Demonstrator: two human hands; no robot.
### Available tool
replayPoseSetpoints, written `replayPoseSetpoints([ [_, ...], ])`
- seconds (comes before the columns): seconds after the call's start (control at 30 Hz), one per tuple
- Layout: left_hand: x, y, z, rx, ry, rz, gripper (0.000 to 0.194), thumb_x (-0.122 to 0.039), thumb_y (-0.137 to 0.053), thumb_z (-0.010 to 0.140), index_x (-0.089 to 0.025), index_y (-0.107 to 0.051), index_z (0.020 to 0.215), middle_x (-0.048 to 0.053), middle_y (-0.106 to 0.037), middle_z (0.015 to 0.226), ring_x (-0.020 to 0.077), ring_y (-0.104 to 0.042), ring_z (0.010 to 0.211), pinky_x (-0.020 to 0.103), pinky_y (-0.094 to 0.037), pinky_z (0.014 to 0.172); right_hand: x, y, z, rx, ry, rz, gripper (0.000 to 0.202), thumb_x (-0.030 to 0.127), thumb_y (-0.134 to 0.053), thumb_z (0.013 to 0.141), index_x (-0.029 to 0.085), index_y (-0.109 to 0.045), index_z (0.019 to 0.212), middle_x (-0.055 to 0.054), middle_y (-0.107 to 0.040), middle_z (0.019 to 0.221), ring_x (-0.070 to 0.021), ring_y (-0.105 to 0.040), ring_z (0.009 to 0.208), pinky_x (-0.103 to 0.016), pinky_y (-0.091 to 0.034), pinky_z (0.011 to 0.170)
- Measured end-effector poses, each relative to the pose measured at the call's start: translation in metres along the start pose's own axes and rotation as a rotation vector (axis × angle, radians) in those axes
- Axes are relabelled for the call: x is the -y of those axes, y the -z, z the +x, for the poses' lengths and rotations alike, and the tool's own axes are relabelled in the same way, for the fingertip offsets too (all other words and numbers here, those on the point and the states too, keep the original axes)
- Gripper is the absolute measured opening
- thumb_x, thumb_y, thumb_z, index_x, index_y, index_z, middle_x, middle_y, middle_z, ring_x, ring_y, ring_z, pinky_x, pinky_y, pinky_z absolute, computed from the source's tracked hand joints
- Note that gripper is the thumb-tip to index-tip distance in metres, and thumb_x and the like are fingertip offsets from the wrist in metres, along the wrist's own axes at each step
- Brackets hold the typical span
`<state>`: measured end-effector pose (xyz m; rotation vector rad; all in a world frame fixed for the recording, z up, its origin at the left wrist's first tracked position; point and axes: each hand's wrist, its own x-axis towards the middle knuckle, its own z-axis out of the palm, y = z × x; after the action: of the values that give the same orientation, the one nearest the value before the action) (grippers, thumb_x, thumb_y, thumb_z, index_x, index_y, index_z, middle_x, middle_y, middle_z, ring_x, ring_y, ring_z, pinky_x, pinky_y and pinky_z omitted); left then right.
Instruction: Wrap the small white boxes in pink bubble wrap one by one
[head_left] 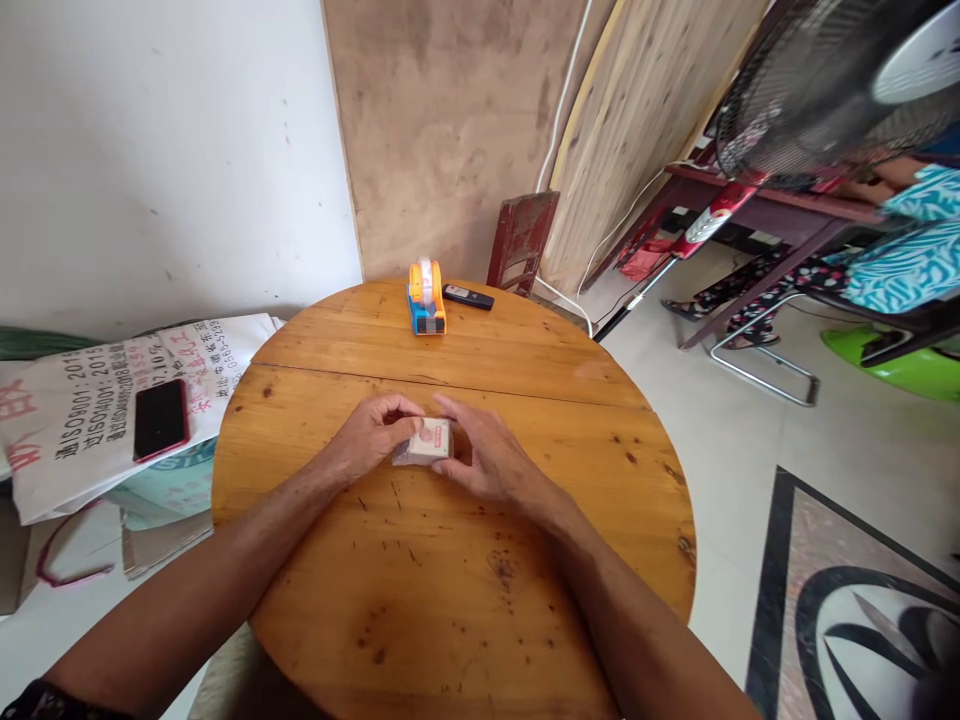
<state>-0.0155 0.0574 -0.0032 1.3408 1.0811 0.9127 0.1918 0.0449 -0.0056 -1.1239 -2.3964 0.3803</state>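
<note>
A small white box (433, 438) with red print, apparently in clear wrapping, lies low over the middle of the round wooden table (360, 590). My left hand (373, 432) grips its left side, thumb on top and fingers curled at the far edge. From the right, my right hand (491, 452) holds the box's other end between thumb and fingers. Part of the box is covered by my fingers. Beyond both hands stands an orange and blue tape dispenser (427, 300) with a roll of tape, next to a black remote control (469, 297).
A red-edged phone (161, 420) lies on white printed sacks (82, 400) left of the table. Behind the table is a dark red wooden chair (523, 240). A standing fan (810, 100) is at the right, with a seated person (892, 250) beyond it near a desk.
</note>
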Motion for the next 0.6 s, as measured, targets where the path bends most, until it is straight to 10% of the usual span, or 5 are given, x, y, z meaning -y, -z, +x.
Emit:
replayPoseSetpoints([
  [0.6,0.01,-0.001,0.003,-0.013,-0.103,-0.048,0.024,-0.029,-0.068,0.074,-0.014,-0.068,0.093,0.003,-0.069,0.086,0.0128,-0.06,0.07,0.024,-0.046,0.065,0.004,-0.002,0.002,-0.006,0.009,-0.058,0.067,0.023,-0.065,0.08,0.017,-0.039,0.142,-0.015,-0.066,0.123,-0.0278,-0.061,0.111,-0.044,-0.04,0.096],
])
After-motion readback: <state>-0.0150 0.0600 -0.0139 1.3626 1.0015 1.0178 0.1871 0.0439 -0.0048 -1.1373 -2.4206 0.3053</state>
